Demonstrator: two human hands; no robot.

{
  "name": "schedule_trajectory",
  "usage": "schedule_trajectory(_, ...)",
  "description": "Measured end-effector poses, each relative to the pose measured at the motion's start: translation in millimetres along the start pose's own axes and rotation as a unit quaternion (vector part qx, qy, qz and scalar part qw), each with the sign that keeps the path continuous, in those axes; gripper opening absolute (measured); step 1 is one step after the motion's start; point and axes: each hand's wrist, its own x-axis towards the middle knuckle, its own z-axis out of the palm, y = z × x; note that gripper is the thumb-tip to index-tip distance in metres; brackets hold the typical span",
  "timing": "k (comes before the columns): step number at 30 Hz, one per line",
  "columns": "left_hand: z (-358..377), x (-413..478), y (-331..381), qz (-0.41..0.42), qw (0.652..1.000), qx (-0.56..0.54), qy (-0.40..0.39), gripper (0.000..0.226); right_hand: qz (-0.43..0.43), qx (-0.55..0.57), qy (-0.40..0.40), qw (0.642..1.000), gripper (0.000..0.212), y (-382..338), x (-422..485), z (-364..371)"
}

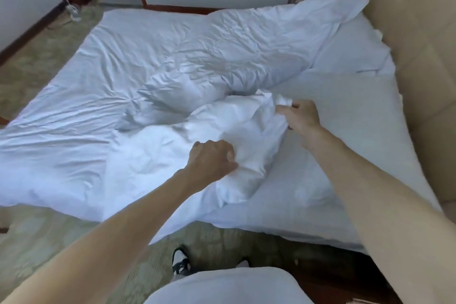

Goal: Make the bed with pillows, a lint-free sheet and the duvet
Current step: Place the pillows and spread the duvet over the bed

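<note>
On the bed (350, 136), near side, left grip (212, 156) and right grip (300, 115) each clutch the bunched duvet (243, 128); fingertips hidden in folds.

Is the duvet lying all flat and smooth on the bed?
No, the duvet is wrinkled and bunched up where the left hand and right hand grip it, leaving bare sheet uncovered.

The single head view looks forward and down from beside the bed (345, 168), close above the mattress.
</note>
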Motion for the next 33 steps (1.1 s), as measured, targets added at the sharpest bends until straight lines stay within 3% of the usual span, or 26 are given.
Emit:
schedule_trajectory(4, -6.1, 15.2, 88.7, 0.103, 0.994, 0.013, 0.027, 0.056, -0.016, -0.03, 0.137, 0.99, 0.037, -14.2, -4.3, -138.5)
schedule_trajectory(8, -8.6, 17.1, 147.2, 0.173, 0.984, -0.007, 0.035, 0.053, 0.034, -0.017, 0.261, 0.965, 0.047, 26.7, -41.3, -249.7)
schedule_trajectory(11, 4.7, 23.2, 157.7, 0.172, 0.985, 0.001, -0.004, 0.048, 0.095, -0.04, 0.293, 0.951, 0.029, 73.9, -65.0, -294.1)
schedule_trajectory(15, 30.2, 27.2, 148.5, 0.142, 0.988, 0.021, -0.059, 0.045, 0.185, -0.067, 0.259, 0.946, 0.008, 137.2, -75.1, -289.3)
schedule_trajectory(18, 40.2, 28.0, 133.3, 0.119, 0.989, 0.04, -0.083, 0.043, 0.227, -0.074, 0.192, 0.952, 0.022, 186.5, -68.0, -260.3)
schedule_trajectory(22, 44.3, 32.3, 105.8, 0.081, 0.989, 0.052, -0.116, 0.041, 0.229, -0.083, 0.117, 0.963, 0.017, 225.4, -57.9, -210.8)
schedule_trajectory(33, 71.0, 114.3, 92.4, 0.075, 0.977, 0.061, -0.188, 0.037, 0.284, -0.063, 0.067, 0.954, 0.008, 232.4, -19.7, -162.5)
